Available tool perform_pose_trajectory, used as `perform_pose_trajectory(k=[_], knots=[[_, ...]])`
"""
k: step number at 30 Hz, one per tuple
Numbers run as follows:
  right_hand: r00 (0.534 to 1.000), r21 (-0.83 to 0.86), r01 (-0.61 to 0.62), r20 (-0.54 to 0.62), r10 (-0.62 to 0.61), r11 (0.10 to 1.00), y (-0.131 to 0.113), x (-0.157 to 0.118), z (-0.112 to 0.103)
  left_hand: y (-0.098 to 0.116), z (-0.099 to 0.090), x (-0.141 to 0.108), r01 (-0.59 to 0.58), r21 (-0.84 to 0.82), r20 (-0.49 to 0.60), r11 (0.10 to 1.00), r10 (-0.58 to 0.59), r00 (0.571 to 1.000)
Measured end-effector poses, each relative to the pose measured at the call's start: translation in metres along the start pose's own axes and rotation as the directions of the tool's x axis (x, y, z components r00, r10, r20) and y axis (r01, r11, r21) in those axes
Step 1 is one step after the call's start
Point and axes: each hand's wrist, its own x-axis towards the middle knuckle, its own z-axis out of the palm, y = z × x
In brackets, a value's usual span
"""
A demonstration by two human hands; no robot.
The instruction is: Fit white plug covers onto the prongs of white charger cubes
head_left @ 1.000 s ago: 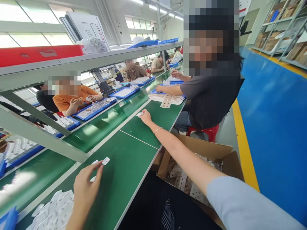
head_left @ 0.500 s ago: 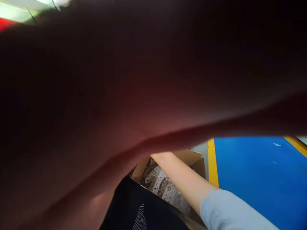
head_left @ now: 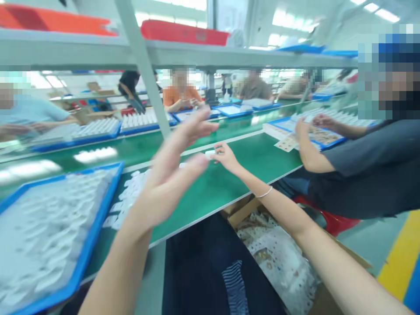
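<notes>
My left hand (head_left: pixel 170 175) is raised over the green work surface (head_left: pixel 197 199), fingers stretched out and thumb apart, somewhat blurred. Nothing shows in it. Farther off, my right hand (head_left: pixel 226 157) pinches a small white part (head_left: pixel 210 154) between thumb and fingertips, close above the surface. The part's exact kind is too small to make out. Beside my left wrist lie several flat white pieces (head_left: pixel 123 203), partly hidden by my forearm. To their left is a blue-rimmed tray (head_left: pixel 103 210) filled with rows of white parts.
Below my right forearm stands an open cardboard box (head_left: pixel 241 214) holding printed plastic wrapping. A co-worker (head_left: pixel 361 175) sits at the right, hands over another tray. A shelf (head_left: pixel 236 57) with a slanting post (head_left: pixel 141 65) crosses ahead. Other people work across the bench.
An arm close to the camera blocked most of the view before; now the bench shows. My right hand has come up from the cardboard box to the work surface.
</notes>
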Motion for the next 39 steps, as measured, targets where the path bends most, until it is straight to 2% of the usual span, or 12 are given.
perform_pose_trajectory(k=[1,4,6,9,12,15,17,19,21,25,31,39], knots=[[0.998,0.031,-0.008,0.057,0.006,0.999,-0.002,-0.003,0.007,-0.02,0.014,0.013,0.0,0.043,0.029,0.999,-0.001,1.0],[0.98,0.171,-0.012,0.199,-0.022,0.985,-0.014,-0.009,0.022,-0.097,0.038,0.047,0.013,0.463,0.074,0.886,-0.054,0.996],[0.958,0.275,-0.019,0.279,-0.061,0.961,-0.022,-0.007,0.028,-0.14,0.039,0.059,0.012,0.514,0.087,0.858,-0.066,0.994],[0.928,0.364,-0.076,0.366,-0.068,0.928,-0.026,0.0,0.037,-0.169,0.032,0.064,0.098,0.508,-0.016,0.856,-0.104,0.994],[0.911,0.374,-0.157,0.412,-0.011,0.914,-0.021,0.009,0.047,-0.175,0.029,0.062,0.152,0.482,-0.05,0.863,-0.146,0.988],[0.896,0.35,-0.21,0.443,0.037,0.913,-0.015,0.018,0.055,-0.183,0.032,0.06,0.201,0.323,-0.033,0.925,-0.201,0.979],[0.896,0.178,-0.189,0.434,0.096,0.966,-0.009,0.026,0.058,-0.192,0.031,0.063,0.227,0.165,-0.081,0.96,-0.217,0.973],[0.905,-0.134,-0.157,0.377,0.196,0.979,-0.002,0.036,0.058,-0.202,0.028,0.066,0.262,0.0,-0.138,0.965,-0.26,0.956],[0.907,-0.404,-0.15,0.308,0.288,0.903,0.007,0.043,0.059,-0.21,0.025,0.067,0.336,-0.196,-0.155,0.921,-0.368,0.917],[0.896,-0.615,-0.133,0.261,0.36,0.777,0.023,0.047,0.066,-0.214,0.02,0.062,0.451,-0.42,-0.114,0.788,-0.538,0.835],[0.883,-0.711,-0.096,0.262,0.39,0.697,0.028,0.045,0.072,-0.211,0.019,0.055,0.487,-0.491,-0.108,0.722,-0.605,0.789],[0.886,-0.666,-0.063,0.305,0.348,0.743,0.036,0.047,0.075,-0.211,0.019,0.052,0.52,-0.505,-0.112,0.689,-0.65,0.752]])
